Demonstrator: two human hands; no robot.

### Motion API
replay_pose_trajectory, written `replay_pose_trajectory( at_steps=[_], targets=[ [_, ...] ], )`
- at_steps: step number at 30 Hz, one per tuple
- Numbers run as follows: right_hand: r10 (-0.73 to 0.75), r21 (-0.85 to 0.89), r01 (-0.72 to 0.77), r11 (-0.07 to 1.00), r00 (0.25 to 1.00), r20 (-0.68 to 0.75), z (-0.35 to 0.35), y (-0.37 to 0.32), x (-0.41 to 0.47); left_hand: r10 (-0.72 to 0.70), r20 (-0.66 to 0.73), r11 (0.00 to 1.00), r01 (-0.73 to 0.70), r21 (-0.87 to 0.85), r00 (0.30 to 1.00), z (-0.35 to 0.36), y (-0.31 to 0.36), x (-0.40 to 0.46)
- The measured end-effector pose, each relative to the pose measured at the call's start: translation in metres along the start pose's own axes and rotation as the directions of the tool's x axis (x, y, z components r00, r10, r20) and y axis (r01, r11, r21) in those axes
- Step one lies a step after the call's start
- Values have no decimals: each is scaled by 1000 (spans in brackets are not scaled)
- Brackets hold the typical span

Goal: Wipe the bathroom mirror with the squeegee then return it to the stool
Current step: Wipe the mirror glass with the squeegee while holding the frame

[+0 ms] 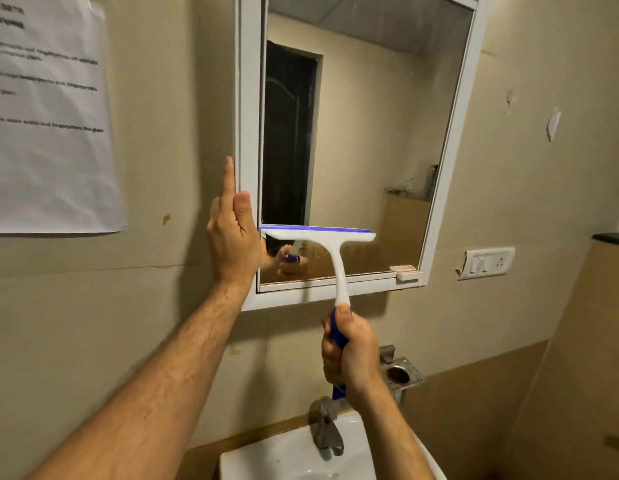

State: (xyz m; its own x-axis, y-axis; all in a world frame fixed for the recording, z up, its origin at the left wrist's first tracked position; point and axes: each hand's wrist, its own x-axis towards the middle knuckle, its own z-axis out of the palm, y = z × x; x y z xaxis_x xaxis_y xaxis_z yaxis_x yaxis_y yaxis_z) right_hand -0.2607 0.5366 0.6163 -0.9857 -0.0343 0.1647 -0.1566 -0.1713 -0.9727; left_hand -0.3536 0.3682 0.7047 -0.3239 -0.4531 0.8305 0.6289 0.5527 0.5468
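Observation:
A white-framed mirror (370, 133) hangs on the beige wall, its frame (247, 133) on the left. My right hand (349, 351) is closed around the blue handle of a white squeegee (335, 258). The squeegee's blue-edged blade lies flat against the lower left of the glass. My left hand (232, 233) rests on the frame's left edge, thumb on the front, fingers along the side. The stool is out of sight.
A white sink (294, 455) with a metal tap (325, 427) sits below the mirror. A metal cup holder (401, 374) is fixed to the wall at the right, a switch plate (486, 263) above it. A printed paper sheet (48, 112) hangs at the left.

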Motion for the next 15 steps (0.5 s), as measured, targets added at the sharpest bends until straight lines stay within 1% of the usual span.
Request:
replay_pose_trajectory(
  at_steps=[2,6,10,13,15],
  targets=[
    [-33,6,33,999,999,-8,2,-14,5,-21,9,1000,21,-9,1000,-3,-2,-12],
    [-61,29,61,998,998,-12,9,-43,18,-3,37,1000,3,-8,999,-5,-14,-24],
    [-70,34,70,997,997,12,9,-25,14,-14,38,1000,15,-8,999,-3,-20,-31],
    [-42,40,41,998,999,12,8,-3,6,1,51,1000,0,-3,999,-1,-27,-31],
    [-43,34,42,999,999,4,8,-4,5,7,40,1000,-7,-4,999,0,-27,-31]
  ],
)
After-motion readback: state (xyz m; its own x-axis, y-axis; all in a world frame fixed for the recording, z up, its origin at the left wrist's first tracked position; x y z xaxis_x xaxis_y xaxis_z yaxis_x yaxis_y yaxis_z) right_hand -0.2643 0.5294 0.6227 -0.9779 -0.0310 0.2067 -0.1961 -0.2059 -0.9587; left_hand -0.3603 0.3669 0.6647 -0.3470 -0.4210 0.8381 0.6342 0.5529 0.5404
